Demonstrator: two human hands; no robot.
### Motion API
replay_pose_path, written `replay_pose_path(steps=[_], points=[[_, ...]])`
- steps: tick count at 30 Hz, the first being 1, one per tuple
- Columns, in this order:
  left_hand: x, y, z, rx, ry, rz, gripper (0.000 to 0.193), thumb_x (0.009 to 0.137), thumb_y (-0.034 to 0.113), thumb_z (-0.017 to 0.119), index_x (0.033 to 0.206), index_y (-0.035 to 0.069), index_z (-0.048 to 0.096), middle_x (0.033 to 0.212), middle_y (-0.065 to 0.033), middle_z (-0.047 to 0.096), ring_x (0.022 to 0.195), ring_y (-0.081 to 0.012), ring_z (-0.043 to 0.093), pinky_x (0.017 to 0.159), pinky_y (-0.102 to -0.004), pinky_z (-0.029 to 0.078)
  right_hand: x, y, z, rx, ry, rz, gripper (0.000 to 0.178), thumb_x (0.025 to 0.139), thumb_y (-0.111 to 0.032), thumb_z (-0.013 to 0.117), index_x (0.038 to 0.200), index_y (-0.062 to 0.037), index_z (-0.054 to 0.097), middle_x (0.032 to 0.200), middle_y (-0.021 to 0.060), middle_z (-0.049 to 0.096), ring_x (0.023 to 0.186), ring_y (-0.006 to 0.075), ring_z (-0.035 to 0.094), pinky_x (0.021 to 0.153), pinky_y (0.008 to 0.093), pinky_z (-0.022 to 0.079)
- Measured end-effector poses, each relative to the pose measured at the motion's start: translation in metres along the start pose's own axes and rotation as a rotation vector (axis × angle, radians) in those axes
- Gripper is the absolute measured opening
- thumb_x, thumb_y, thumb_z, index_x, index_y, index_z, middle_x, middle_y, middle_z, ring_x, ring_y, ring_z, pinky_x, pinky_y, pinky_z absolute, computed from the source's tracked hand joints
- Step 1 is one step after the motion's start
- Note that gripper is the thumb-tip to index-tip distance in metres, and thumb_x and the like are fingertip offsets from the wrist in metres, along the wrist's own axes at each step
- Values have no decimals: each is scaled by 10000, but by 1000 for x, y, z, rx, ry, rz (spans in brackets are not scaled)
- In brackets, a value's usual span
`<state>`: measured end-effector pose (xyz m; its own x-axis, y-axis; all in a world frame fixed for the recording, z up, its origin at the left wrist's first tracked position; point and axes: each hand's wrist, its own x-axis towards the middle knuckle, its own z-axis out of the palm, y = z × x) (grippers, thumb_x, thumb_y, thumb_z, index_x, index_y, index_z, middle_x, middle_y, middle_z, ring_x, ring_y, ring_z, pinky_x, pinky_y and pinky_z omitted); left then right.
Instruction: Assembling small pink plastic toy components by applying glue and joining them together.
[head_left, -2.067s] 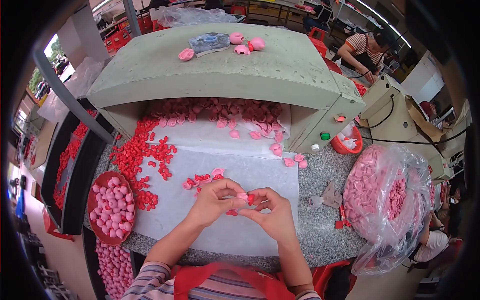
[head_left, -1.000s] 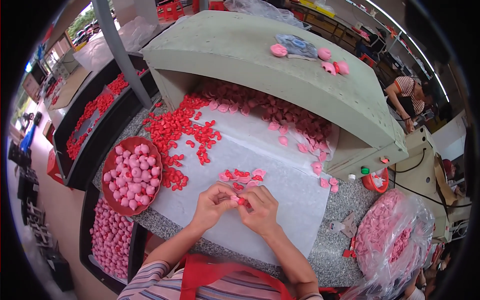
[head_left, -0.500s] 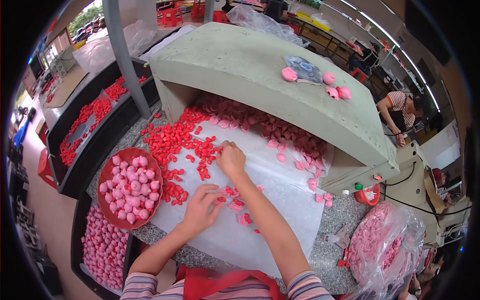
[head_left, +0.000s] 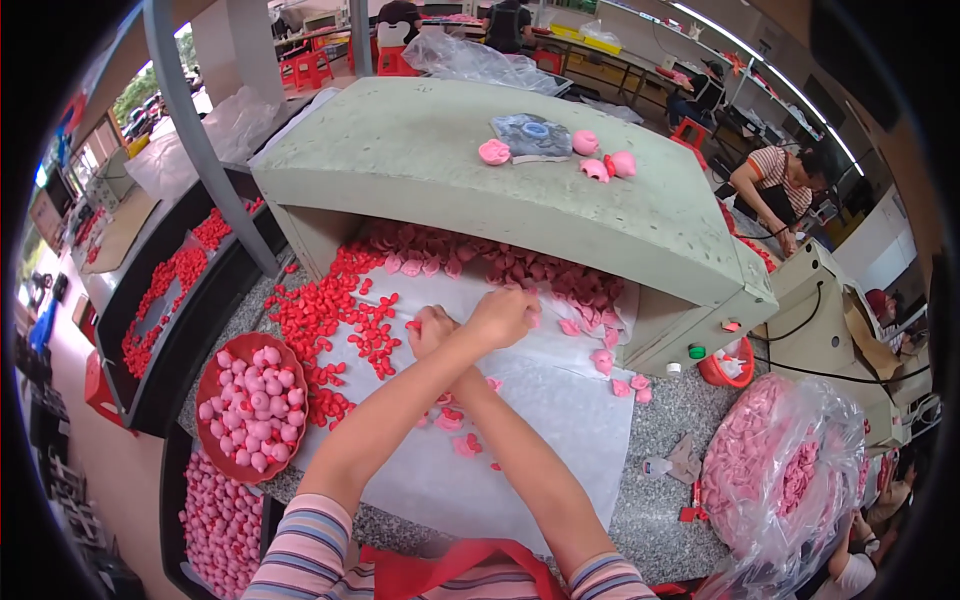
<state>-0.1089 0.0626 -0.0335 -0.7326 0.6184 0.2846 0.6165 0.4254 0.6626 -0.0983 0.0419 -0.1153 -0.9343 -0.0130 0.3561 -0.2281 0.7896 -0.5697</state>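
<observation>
My forearms cross over a white sheet (head_left: pixel 570 420). My left hand (head_left: pixel 503 318) reaches over to the right, fingers closed round a thin pink soft piece (head_left: pixel 534 312) that shows only in part. To its left, my right hand (head_left: pixel 432 330) is closed at the edge of a pile of small red bean-shaped pieces (head_left: pixel 330 300), one red piece (head_left: pixel 413 325) at its fingertips. Several pink pieces with red ones in them (head_left: pixel 466 444) lie on the sheet below my wrists, partly hidden by my arms. Loose pink pieces (head_left: pixel 602 361) lie right of my left hand.
A pale green metal hood (head_left: pixel 400 130) arches over a heap of pink pieces (head_left: pixel 530 262). At left stand a red bowl (head_left: pixel 213 430) of pink balls and black trays (head_left: pixel 150 385). A plastic bag of pink pieces (head_left: pixel 745 480) stands at right. Another person (head_left: pixel 775 190) works beyond.
My left hand has moved up and right, crossing over my right arm to the pink pieces, and its fingers have closed. My right hand stays by the red pile. The view has shifted.
</observation>
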Motion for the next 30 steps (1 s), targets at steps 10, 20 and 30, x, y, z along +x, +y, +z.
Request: replay_pose_path(steps=[10, 20, 30], points=[[5, -50, 44, 344, -107, -102, 299, 680, 10, 542, 955, 83, 634, 974, -177, 567, 910, -308, 569, 755, -431, 472, -133, 34, -140, 314, 208, 495, 201, 713, -64, 653, 903, -18, 609, 755, 95, 609, 620, 167, 580, 578, 294, 474], [-138, 30, -18, -1629, -59, -479, 307, 858, 70, 521, 1160, 17, 504, 1093, -123, 554, 1086, -264, 518, 870, -288, 472, -153, -21, -183, 1036, 188, 627, 262, 774, 16, 601, 1033, 33, 570, 881, 135, 633, 689, 142, 612, 603, 226, 499], [-179, 64, -20, -1096, 174, -90, 313, 798, 31, 588, 1108, 22, 548, 1142, -125, 540, 1008, -215, 566, 715, -255, 490, -161, -70, -200, 837, 196, 338, 242, 738, 75, 617, 977, 39, 593, 852, 74, 603, 724, 112, 576, 636, 212, 473]])
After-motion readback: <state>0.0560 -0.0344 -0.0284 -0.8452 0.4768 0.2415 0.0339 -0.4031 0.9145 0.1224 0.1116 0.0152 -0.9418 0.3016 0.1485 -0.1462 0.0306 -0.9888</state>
